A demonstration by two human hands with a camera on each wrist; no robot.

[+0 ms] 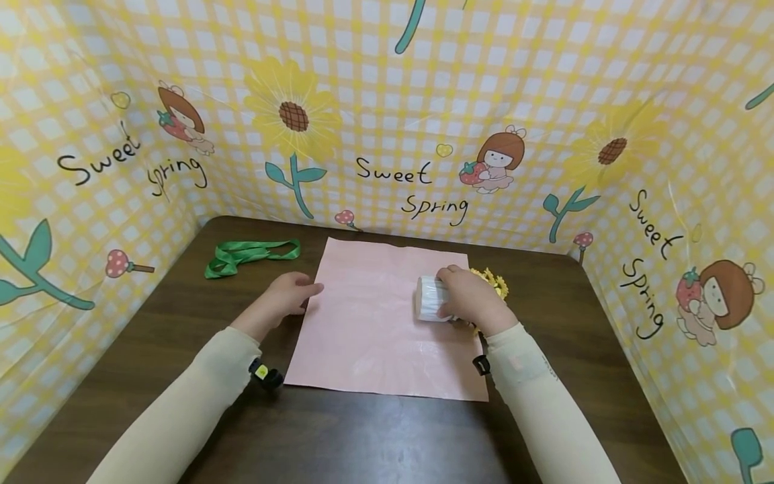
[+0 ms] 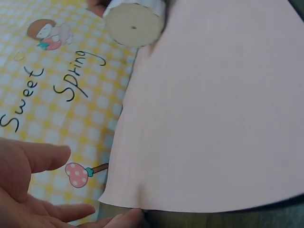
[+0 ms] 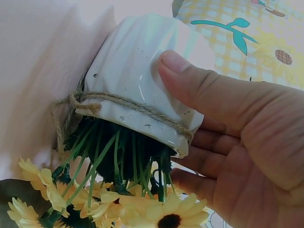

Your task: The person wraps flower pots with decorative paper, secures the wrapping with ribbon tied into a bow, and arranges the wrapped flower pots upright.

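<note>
A sheet of pink paper (image 1: 369, 329) lies flat on the dark wooden table. On its right part, a white ribbed flower pot (image 1: 431, 299) lies on its side, its flat base towards the left. My right hand (image 1: 474, 299) grips the pot, the thumb across its wall in the right wrist view. Twine (image 3: 137, 108) circles the pot near its rim, and yellow flowers (image 3: 175, 211) with green stems spill out past the paper's right edge. My left hand (image 1: 284, 299) is at the paper's left edge, fingers loosely extended and holding nothing.
A folded green ribbon (image 1: 250, 255) lies on the table (image 1: 338, 437) at the back left. A yellow checked cloth (image 1: 387, 121) printed with flowers and cartoon figures stands as walls around the back and both sides.
</note>
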